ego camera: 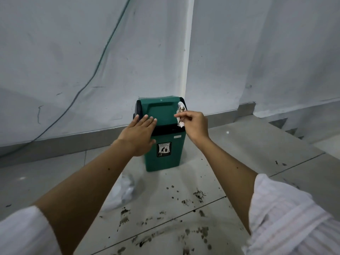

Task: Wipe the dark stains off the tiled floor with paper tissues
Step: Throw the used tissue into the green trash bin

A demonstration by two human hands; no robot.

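A small green bin with a swing lid stands on the tiled floor against the wall. My left hand lies flat with straight fingers against the lid's lower left part. My right hand pinches a crumpled, dirty paper tissue at the lid's right edge. Dark stains are smeared and speckled over the floor tiles in front of the bin, down to the bottom of the view.
A pale crumpled plastic bag or tissue pack lies on the floor left of the stains. A green cable runs down the wall at left. A raised tiled step sits at right.
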